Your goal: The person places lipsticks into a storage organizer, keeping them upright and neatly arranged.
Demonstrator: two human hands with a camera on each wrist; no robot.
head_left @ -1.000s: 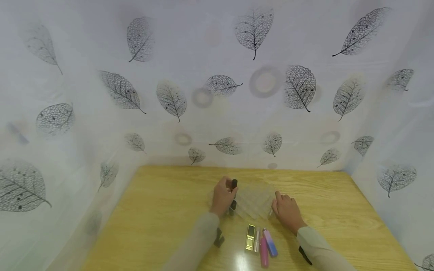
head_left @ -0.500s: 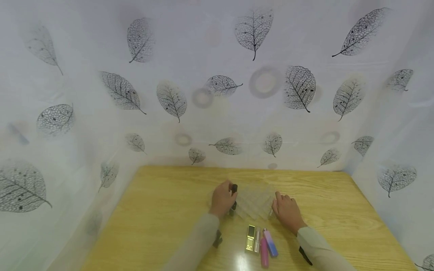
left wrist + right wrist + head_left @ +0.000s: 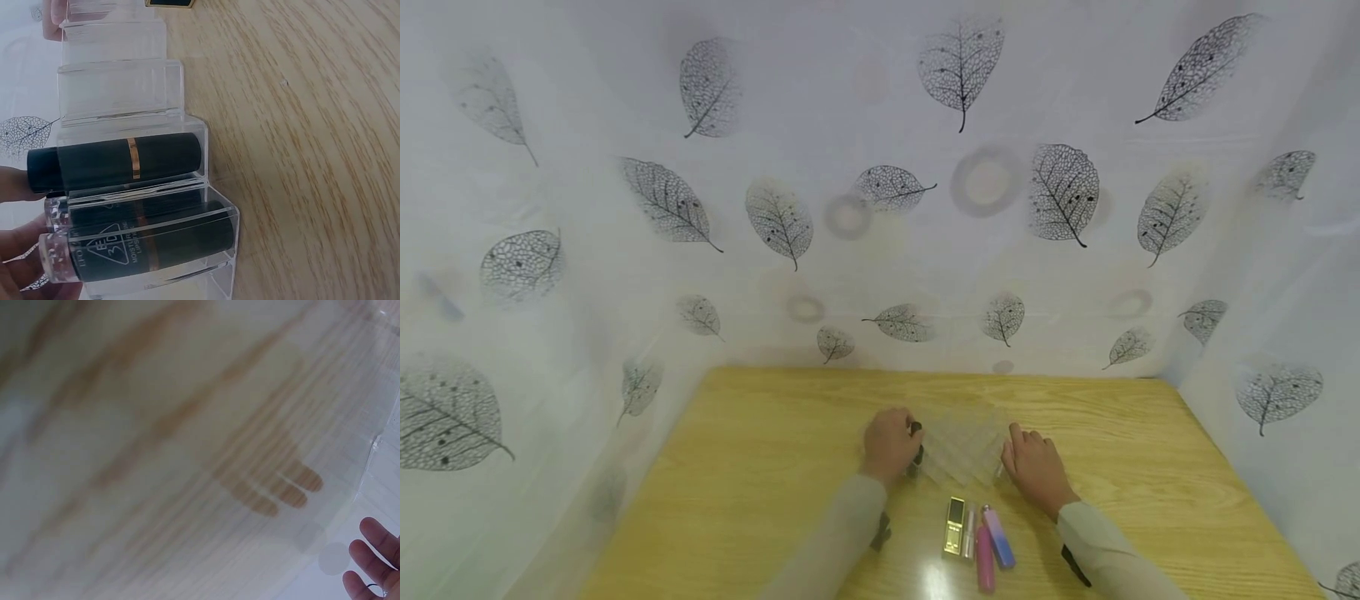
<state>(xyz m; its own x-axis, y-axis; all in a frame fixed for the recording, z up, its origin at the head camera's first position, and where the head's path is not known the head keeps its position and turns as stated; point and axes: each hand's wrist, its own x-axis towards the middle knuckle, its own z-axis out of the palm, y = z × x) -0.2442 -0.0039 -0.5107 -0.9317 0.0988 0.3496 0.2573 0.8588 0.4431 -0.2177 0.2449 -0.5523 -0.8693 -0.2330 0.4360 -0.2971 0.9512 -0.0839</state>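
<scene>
A clear stepped lipstick holder stands mid-table. At its left end my left hand holds the top of a black lipstick with a copper band. In the left wrist view this tube sits within one slot, the fingertips right at its cap end. The slot beside it has black lipsticks with clear faceted ends, one bearing white lettering. My right hand rests at the holder's right end. Its fingers look extended and slightly spread in the right wrist view.
In front of the holder lie a gold-and-black lipstick, a slim clear-and-pinkish tube, a pink tube and a purple-to-blue tube. A leaf-patterned curtain surrounds the wooden table.
My left hand has come down with the black lipstick, whose top stood higher a second ago and now sits lower at the holder. The right hand has stayed in place.
</scene>
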